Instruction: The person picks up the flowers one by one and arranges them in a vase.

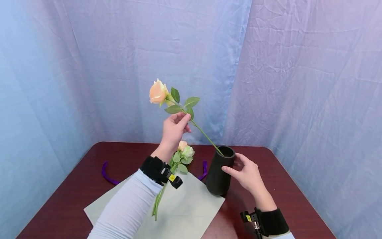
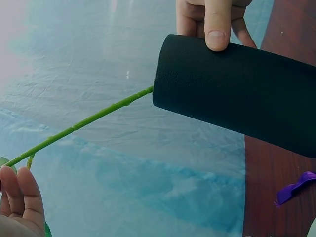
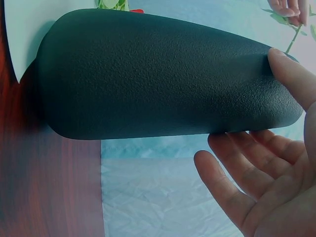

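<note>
A peach rose [image 1: 158,93] with a long green stem slants over the table. Its stem is pinched just below the leaves by my left hand [image 1: 176,127], and the lower end goes into the mouth of a black vase [image 1: 219,172]. My right hand [image 1: 246,172] holds the vase near its rim, thumb on the near side and fingers around the far right side. In the right wrist view the thumb [image 3: 291,74] presses the vase wall, and the little finger stands off it. How deep the stem reaches is hidden inside the vase.
A small bunch of peach and white roses [image 1: 187,152] lies on a pale sheet of paper [image 1: 185,205], partly behind my left forearm. Purple ribbon [image 1: 104,172] shows at both sides of the sheet. The dark red table [image 1: 268,179] ends at hanging blue cloth [image 1: 149,49].
</note>
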Demonstrator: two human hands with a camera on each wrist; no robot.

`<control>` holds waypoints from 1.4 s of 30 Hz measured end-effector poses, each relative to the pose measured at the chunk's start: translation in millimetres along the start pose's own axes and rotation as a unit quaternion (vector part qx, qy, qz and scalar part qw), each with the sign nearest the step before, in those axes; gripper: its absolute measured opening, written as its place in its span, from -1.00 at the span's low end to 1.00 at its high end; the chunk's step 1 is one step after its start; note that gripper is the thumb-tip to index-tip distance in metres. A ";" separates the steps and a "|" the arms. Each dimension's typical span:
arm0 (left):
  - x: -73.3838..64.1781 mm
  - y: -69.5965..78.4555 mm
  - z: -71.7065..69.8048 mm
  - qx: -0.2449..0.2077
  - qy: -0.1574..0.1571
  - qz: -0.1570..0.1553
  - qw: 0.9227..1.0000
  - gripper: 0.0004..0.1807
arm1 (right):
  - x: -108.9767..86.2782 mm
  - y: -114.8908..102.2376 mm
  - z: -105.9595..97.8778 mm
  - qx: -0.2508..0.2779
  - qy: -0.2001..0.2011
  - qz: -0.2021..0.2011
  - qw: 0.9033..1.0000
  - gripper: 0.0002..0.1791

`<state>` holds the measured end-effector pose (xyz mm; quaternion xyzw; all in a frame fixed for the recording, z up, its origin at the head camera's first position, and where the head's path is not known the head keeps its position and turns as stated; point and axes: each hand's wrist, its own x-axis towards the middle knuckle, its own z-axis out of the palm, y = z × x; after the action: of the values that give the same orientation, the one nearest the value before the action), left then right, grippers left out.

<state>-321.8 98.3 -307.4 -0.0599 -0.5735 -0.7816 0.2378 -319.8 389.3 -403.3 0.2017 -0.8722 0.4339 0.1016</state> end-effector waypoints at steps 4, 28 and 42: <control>-1.0 -0.6 1.4 0.012 -0.005 -0.002 1.000 -0.70 | -0.2 -0.7 0.0 0.003 -0.002 0.001 1.000 -0.19; 0.7 -2.6 18.6 0.066 -0.058 0.007 0.996 -0.67 | 0.3 0.1 -0.5 -0.001 -0.002 0.001 1.000 -0.19; -3.3 -15.2 26.7 0.137 -0.104 0.011 0.985 -0.62 | -0.4 -1.8 0.1 -0.001 -0.003 0.004 1.000 -0.18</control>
<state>-330.3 127.5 -312.8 -0.1138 -0.6960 -0.6826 0.1914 -318.7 388.4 -402.2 0.1996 -0.8737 0.4326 0.0981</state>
